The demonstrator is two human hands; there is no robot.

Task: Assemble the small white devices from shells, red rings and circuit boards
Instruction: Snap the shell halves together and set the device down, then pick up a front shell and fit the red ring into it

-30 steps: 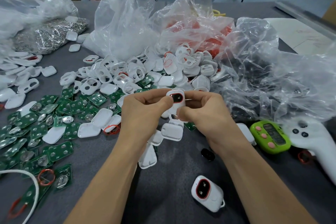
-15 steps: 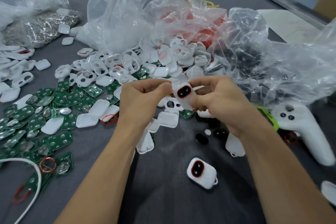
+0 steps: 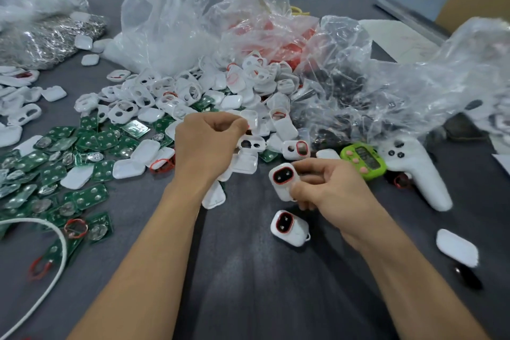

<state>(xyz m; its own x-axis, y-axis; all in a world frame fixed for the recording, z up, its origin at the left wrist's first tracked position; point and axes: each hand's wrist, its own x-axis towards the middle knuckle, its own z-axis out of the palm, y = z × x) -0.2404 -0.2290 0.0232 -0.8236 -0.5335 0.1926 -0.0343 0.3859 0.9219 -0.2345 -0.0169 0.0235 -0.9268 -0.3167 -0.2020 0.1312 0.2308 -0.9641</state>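
Head view: the right hand pinches a finished white device just above the grey table, near a second finished device. The left hand curls beside an empty shell at the pile's edge; I cannot tell whether it grips it. This unit looks complete, so the next move is probably to set it down and pick up fresh parts.

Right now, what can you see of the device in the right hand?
The held device is a small, rounded, closed white plastic case; a red ring frames the dark oval window on its face. It is tilted, face to the camera, above the grey table, pinched at its right side by the right hand. A second device lies just below, not touching. The left hand is off it, pinching a loose shell.
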